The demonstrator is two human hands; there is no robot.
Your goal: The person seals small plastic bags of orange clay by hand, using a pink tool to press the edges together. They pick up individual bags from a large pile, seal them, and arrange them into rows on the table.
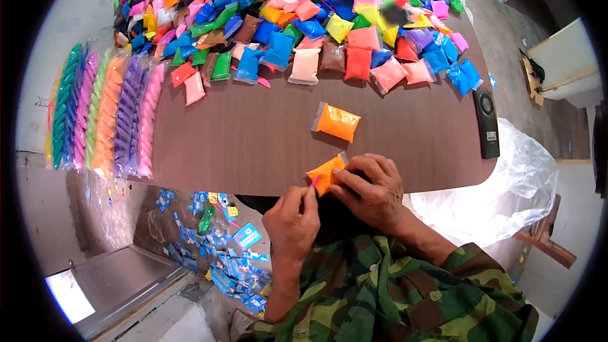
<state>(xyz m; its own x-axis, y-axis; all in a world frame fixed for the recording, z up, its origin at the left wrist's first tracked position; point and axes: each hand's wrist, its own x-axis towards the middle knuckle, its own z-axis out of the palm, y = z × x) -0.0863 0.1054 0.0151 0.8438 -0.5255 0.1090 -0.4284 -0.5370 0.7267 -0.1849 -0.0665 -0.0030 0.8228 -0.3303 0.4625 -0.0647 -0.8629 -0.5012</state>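
My right hand grips a small clear packet of orange clay-like material by its right side, thumb and fingers pressed on it. In my left hand a small pink plastic stick is pinched, its visible end lying against the packet's lower left part. Both hands are at the table's front edge, in front of my body. Just beyond them, a second orange packet lies flat on the brown table.
A large heap of colourful packets covers the table's far side. Long bags of twisted coloured strands lie at the left edge. A black device rests at the right edge. Blue printed wrappers and a clear plastic sheet are below.
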